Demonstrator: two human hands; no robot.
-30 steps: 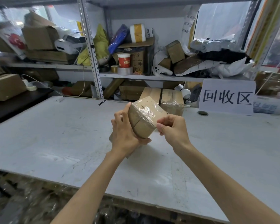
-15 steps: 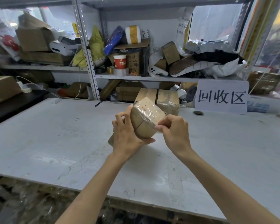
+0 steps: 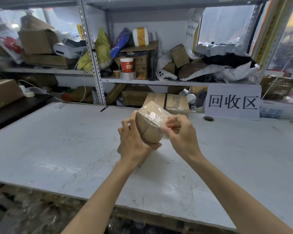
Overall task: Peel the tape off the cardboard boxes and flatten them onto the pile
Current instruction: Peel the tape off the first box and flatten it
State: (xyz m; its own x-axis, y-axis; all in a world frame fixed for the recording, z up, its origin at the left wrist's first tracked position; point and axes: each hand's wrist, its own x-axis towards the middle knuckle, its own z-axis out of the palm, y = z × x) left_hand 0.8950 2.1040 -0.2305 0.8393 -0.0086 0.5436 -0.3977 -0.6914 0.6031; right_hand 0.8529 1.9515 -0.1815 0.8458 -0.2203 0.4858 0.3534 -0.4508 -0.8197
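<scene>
A small brown cardboard box (image 3: 150, 130) wrapped in clear shiny tape (image 3: 153, 116) is held tilted above the white table (image 3: 57, 146). My left hand (image 3: 134, 142) grips it from the left and below, thumb under its lower corner. My right hand (image 3: 181, 132) pinches the tape's edge at the box's right side with thumb and forefinger. Behind it, two more taped cardboard boxes (image 3: 176, 103) stand side by side at the table's back edge. Part of a flat brown piece (image 3: 119, 148) shows under my left hand.
A white sign with large black characters (image 3: 233, 102) stands at the back right, a round hole (image 3: 208, 118) in the table before it. Metal shelving (image 3: 93, 56) behind holds boxes, tape rolls, a red cup (image 3: 126, 65) and bags. A dark side table (image 3: 15, 108) with a box lies left.
My right hand's fingers have shifted on the box's right side and now pinch the tape edge. The box has turned slightly in my left hand. The camera has moved a little.
</scene>
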